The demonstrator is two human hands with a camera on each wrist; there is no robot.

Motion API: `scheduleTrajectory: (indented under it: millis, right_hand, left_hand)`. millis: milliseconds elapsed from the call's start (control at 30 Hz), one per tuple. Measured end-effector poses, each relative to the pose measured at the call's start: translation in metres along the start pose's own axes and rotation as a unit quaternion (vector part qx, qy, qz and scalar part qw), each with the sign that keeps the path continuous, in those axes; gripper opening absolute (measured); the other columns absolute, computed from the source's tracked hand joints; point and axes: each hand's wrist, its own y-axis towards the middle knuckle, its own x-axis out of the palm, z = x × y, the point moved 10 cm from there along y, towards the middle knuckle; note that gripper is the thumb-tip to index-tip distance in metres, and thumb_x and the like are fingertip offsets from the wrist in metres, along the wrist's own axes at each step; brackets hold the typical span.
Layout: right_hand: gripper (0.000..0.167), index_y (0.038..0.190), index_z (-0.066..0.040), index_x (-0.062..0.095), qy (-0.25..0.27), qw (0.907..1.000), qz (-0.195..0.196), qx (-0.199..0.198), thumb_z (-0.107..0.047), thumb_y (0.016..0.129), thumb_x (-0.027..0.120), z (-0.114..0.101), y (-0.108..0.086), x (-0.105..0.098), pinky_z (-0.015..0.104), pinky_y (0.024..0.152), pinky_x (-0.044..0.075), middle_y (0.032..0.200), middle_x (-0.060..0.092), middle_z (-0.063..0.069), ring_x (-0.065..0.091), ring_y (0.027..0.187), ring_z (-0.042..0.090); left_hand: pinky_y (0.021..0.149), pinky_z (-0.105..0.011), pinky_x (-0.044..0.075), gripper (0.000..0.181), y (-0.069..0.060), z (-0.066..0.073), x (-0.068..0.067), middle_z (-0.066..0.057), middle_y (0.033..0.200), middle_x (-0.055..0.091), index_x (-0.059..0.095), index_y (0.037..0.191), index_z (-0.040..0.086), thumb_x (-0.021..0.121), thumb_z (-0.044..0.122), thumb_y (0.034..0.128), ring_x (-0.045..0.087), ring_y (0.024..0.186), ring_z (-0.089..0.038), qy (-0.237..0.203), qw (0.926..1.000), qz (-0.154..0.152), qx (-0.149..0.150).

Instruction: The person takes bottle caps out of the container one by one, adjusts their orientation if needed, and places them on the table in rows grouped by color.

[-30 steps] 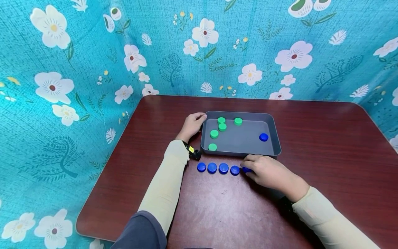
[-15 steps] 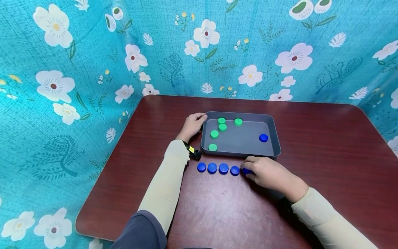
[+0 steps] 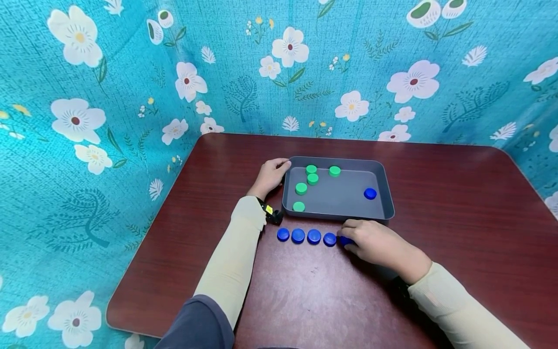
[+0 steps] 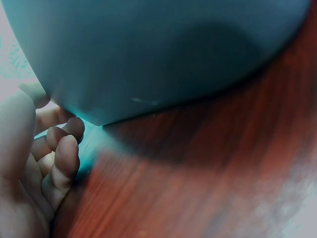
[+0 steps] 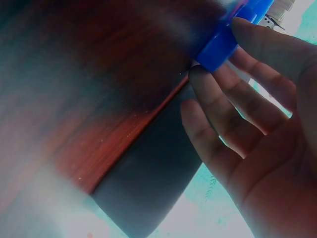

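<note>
My left hand [image 3: 269,175] holds the dark grey tray [image 3: 337,215] by its far left corner. In the left wrist view its curled fingers [image 4: 67,156] lie outside the tray wall [image 4: 148,64]. Just in front of the tray, my right hand [image 3: 375,240] pinches a blue bottle cap [image 3: 346,240] between thumb and fingers; the right wrist view shows this cap [image 5: 218,49] at the fingertips, low at the table. To its left runs a row of several blue caps [image 3: 314,236]. Inside the tray lie several green caps [image 3: 312,179] on the left and one blue cap [image 3: 370,194] on the right.
The reddish-brown table [image 3: 457,203] has rounded corners and extends to both sides of the tray. A blue floral curtain [image 3: 244,63] hangs behind it and along the left. A black wrist camera [image 3: 273,216] sits close to the tray's near left corner.
Over the last second my right hand has dipped slightly in the picture, still at the same blue cap. My left hand, the tray and the other caps have stayed put.
</note>
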Motion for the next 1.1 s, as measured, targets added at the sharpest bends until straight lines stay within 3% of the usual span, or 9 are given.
scheduleTrajectory:
  millis: [1100]
  right_hand:
    - [0.02,0.097,-0.01,0.073,-0.001,0.9999,-0.007,0.016,-0.012,0.078,0.081,0.0048,-0.0005,-0.0034,0.035,0.073,0.054,0.092,0.064,-0.002,0.064,0.083,0.014]
  left_hand:
    - [0.063,-0.034,0.055,0.042,-0.0013,0.0024,0.0001,0.002,0.117,0.065,0.063,0.132,0.022,0.054,0.046,0.0986,0.062,0.079,-0.016,-0.005,0.9999,-0.004,-0.01]
